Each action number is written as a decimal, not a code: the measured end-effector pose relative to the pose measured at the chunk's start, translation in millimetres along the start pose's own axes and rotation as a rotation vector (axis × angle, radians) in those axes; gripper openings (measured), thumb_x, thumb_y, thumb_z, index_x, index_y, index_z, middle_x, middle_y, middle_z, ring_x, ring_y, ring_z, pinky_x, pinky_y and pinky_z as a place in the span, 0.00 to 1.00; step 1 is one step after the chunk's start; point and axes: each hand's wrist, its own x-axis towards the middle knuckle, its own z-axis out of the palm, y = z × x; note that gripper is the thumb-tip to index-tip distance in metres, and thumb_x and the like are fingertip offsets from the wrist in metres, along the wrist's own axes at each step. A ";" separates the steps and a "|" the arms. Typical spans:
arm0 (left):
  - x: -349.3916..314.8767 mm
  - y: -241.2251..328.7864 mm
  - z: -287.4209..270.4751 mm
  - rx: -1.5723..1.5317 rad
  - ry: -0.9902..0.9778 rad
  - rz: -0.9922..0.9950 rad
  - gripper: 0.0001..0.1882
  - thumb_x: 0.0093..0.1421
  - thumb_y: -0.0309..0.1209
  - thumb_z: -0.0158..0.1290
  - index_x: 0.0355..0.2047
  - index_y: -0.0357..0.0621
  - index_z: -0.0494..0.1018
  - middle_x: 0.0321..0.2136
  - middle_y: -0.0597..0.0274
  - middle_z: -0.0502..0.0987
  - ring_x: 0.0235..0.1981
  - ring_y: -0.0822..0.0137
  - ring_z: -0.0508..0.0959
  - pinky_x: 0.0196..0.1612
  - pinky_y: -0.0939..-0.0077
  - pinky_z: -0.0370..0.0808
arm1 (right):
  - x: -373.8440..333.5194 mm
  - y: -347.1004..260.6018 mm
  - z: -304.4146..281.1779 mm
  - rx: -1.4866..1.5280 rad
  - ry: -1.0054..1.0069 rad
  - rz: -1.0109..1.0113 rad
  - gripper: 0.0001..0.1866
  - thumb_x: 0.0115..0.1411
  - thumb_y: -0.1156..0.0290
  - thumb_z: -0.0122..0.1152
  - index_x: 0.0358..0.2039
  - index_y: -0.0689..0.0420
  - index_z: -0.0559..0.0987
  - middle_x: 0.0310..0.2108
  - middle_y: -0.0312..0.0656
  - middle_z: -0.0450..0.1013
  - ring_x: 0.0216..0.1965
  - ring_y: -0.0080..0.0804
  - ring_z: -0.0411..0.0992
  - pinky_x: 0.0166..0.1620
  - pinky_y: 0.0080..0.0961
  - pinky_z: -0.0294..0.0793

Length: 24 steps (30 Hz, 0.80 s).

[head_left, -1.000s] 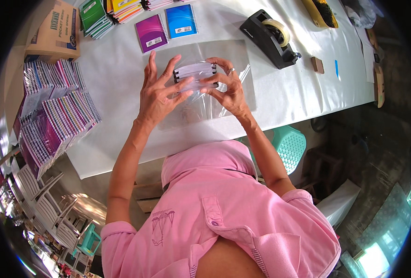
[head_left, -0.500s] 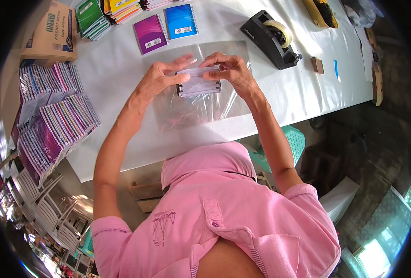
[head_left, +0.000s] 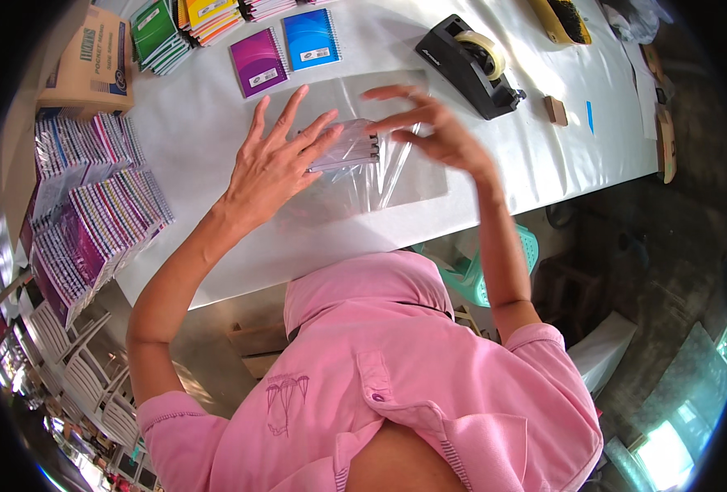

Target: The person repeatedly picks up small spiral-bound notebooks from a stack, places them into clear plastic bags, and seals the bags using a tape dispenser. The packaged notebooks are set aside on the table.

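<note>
Spreading its fingers, your left hand is over the left end of the white, black-ringed paper stack; your right hand, loosely open, hangs farther off. The stack lies left-to-right, back from the white tabletop's front edge.

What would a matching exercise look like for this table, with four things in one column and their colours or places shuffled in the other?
Column one:
1. tape dispenser
2. blue spiral notebook
3. cardboard box
4. clear plastic sheet

Column two:
A. brown, at the upper left of the view
B. spread out below the left hand
C. black, with a roll of tape in it
D. lying just right of a purple spiral notebook

Right pairs: 1-C, 2-D, 3-A, 4-B.
</note>
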 end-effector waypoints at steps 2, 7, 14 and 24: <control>-0.4 5.6 0.5 -0.001 0.025 -0.023 0.39 0.42 0.34 0.66 0.58 0.56 0.68 0.62 0.78 0.62 0.67 0.55 0.53 0.65 0.43 0.50 | -25.6 48.9 -59.6 -0.068 0.222 0.041 0.12 0.49 0.78 0.66 0.36 0.53 0.85 0.46 0.40 0.75 0.52 0.36 0.70 0.56 0.30 0.68; 14.1 18.6 -4.7 0.026 0.012 -0.016 0.39 0.45 0.32 0.65 0.60 0.55 0.66 0.62 0.77 0.63 0.67 0.56 0.52 0.65 0.42 0.49 | -95.2 155.8 -182.2 -0.310 0.426 0.783 0.18 0.44 0.58 0.74 0.33 0.55 0.84 0.46 0.44 0.74 0.46 0.34 0.73 0.49 0.35 0.71; 9.4 24.4 -4.2 0.075 -0.034 -0.066 0.41 0.45 0.29 0.64 0.61 0.56 0.63 0.63 0.77 0.62 0.68 0.54 0.51 0.66 0.42 0.48 | -94.1 177.3 -196.8 0.330 0.066 0.737 0.20 0.52 0.58 0.69 0.41 0.59 0.81 0.50 0.46 0.72 0.54 0.37 0.69 0.59 0.41 0.67; 11.8 27.4 -5.5 0.086 -0.066 -0.087 0.41 0.46 0.29 0.63 0.62 0.56 0.63 0.63 0.78 0.61 0.68 0.54 0.51 0.65 0.41 0.48 | -160.4 195.1 -158.3 -0.845 0.484 0.513 0.09 0.41 0.70 0.72 0.25 0.54 0.84 0.48 0.40 0.72 0.50 0.38 0.66 0.50 0.40 0.68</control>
